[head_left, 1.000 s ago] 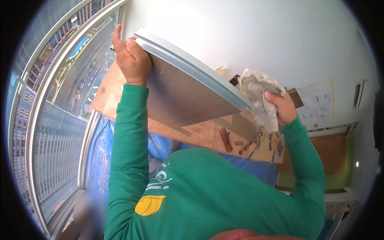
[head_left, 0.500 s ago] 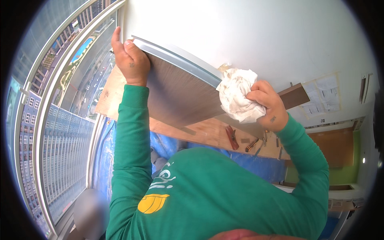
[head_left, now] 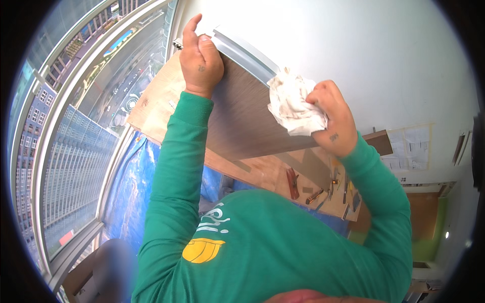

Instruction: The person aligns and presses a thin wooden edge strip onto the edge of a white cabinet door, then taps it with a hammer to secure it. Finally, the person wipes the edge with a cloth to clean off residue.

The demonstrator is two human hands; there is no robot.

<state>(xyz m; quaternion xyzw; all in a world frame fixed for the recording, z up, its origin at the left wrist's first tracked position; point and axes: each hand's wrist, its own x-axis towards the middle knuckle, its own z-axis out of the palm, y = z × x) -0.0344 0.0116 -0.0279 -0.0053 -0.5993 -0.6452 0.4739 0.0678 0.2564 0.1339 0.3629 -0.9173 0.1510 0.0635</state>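
Note:
A brown wood-grain panel [head_left: 247, 111] stands raised in front of me, with a pale, smooth edge strip [head_left: 245, 53] along its top. My left hand [head_left: 203, 65] grips the panel's upper left corner, thumb on top and index finger stretched upward. The fingers on its far side are hidden. In my right hand [head_left: 334, 118] is a crumpled white cloth [head_left: 295, 103] with faint dirty smudges. It rests against the right part of the edge strip and covers that end of it.
Below the panel is a plywood work surface [head_left: 265, 171] holding a red hand plane [head_left: 292, 183], a utility knife [head_left: 314, 196] and several other tools. Blue sheeting [head_left: 126, 187] covers the floor. Tall windows [head_left: 86, 136] line the left; a white wall [head_left: 364, 45] with taped papers [head_left: 409, 146] stands ahead.
The cloth in my right hand has moved left along the edge strip, closer to my left hand. My left hand keeps its hold on the corner. The whole view has shifted.

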